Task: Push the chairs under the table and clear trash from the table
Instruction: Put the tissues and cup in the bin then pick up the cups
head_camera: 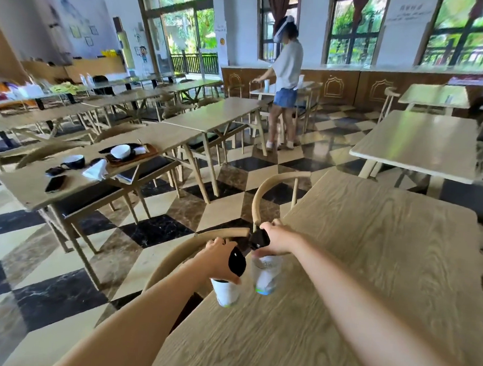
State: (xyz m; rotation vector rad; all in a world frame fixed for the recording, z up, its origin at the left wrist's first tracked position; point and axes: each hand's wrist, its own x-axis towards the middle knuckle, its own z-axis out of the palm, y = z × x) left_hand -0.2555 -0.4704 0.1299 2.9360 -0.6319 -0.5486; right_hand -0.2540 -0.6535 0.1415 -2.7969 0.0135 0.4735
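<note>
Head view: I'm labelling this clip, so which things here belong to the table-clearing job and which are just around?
Part of the job:
- left hand on one white cup
- right hand on the other cup
- table under them
- two chairs at its edge

Just around:
- dishes on the next table
- person by the window

Your table (370, 273) has a matt, pale wood-grain top with pronounced figure. The two chairs (265, 195) beside it have smooth bent-wood backrests in a light finish. The two cups (266, 273) look like white paper with black plastic lids. The chequered floor (154, 228) is glossy polished stone, reflecting window light.
</note>
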